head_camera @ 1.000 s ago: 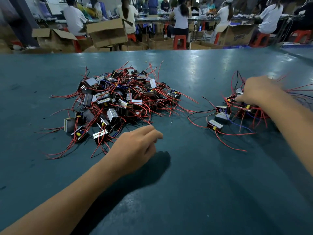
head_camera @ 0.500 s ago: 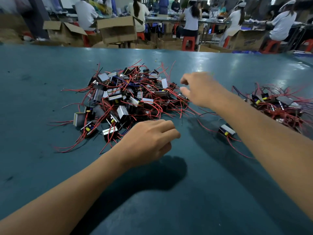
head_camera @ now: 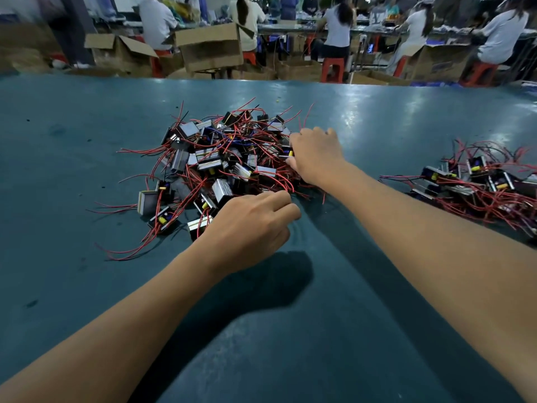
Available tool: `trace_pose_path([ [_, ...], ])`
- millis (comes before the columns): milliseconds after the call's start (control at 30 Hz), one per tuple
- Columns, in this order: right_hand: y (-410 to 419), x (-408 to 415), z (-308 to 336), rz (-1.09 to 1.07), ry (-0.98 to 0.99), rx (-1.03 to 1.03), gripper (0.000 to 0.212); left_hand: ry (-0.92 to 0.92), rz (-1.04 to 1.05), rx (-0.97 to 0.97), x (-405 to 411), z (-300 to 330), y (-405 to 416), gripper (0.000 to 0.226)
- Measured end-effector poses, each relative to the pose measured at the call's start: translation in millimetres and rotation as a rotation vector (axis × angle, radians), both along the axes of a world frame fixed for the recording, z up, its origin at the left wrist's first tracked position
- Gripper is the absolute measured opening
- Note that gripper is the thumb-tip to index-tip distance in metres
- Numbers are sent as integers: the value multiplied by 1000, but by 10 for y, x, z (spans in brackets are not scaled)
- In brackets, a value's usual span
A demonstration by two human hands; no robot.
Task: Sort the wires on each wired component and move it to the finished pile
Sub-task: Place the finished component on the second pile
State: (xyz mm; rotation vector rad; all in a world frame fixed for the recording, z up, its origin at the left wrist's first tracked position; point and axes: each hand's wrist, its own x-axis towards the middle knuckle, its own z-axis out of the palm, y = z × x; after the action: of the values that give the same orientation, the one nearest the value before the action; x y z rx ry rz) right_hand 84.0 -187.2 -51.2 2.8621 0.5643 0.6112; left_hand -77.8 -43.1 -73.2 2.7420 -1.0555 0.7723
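A big heap of unsorted wired components [head_camera: 220, 167], small metal-and-black blocks with red wires, lies on the teal table [head_camera: 87, 286] at centre. A smaller finished pile [head_camera: 476, 184] sits at the right. My right hand [head_camera: 315, 157] is on the heap's right edge, its fingers and thumb curled round a wired component [head_camera: 287, 153] with a yellow part. My left hand [head_camera: 250, 228] hovers at the heap's near edge with loosely curled fingers and holds nothing; its fingertips are close to some red wires.
Loose red wires [head_camera: 128, 251] trail from the heap toward the left and front. Beyond the table's far edge stand cardboard boxes [head_camera: 209, 50], red stools [head_camera: 331, 69] and several seated people at benches.
My right hand has left the finished pile, crossed leftward over the table and come down on the right edge of the big heap. My left hand has stayed near the heap's front.
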Motion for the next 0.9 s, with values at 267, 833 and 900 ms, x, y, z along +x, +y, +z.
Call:
trace_pose_path([
  [267, -382, -591, 422, 40, -66, 605, 31, -62, 81, -14, -20, 83, 11, 27],
  [833, -868, -1544, -285, 349, 657, 399, 33, 266, 327, -319, 162, 137, 650, 9],
  [900, -884, -1543, -288, 352, 664, 369, 39, 427, 363, -206, 172, 141, 824, 11],
])
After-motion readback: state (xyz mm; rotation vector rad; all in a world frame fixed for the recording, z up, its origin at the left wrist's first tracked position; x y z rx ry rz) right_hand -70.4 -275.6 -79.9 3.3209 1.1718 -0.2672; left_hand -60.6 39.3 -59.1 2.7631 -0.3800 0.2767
